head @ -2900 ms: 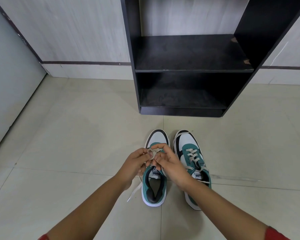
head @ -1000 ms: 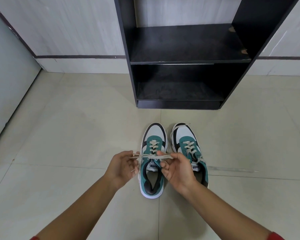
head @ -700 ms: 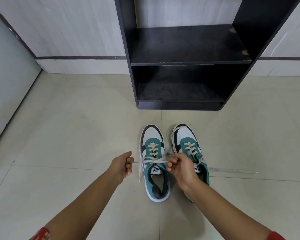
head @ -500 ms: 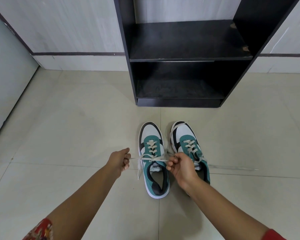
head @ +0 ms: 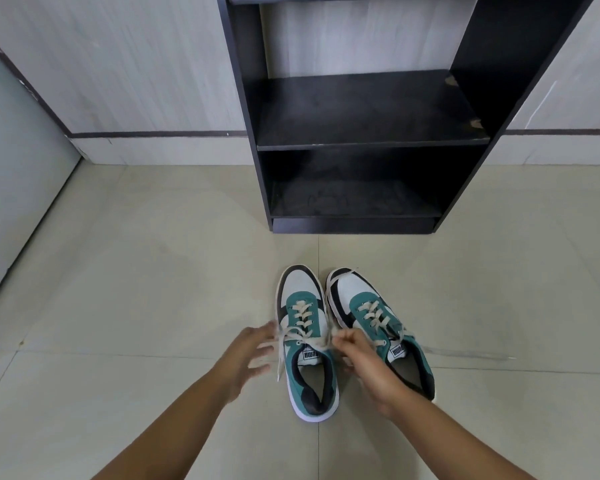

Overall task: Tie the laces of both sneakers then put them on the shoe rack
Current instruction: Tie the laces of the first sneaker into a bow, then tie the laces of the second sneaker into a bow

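Two teal, white and black sneakers stand side by side on the floor, toes toward the rack. The left sneaker (head: 305,344) has a cream lace (head: 291,336) knotted across its tongue, one end trailing down its left side. My left hand (head: 252,353) is blurred, fingers spread, just left of that sneaker and holding nothing. My right hand (head: 359,355) lies between the shoes, its fingers pinched on the right end of that lace. The right sneaker (head: 371,313) has loose laces and is partly hidden by my right hand. The black shoe rack (head: 361,143) stands ahead.
The rack has two open shelves with nothing on them. Beige tiled floor (head: 136,289) spreads on all sides. A pale wall (head: 136,71) runs behind the rack, and a grey panel (head: 11,174) closes the left side.
Both hands were pulling the left sneaker's lace ends outward. Now my left hand has let go and opened, while my right hand still holds its end. The camera has tilted up slightly.
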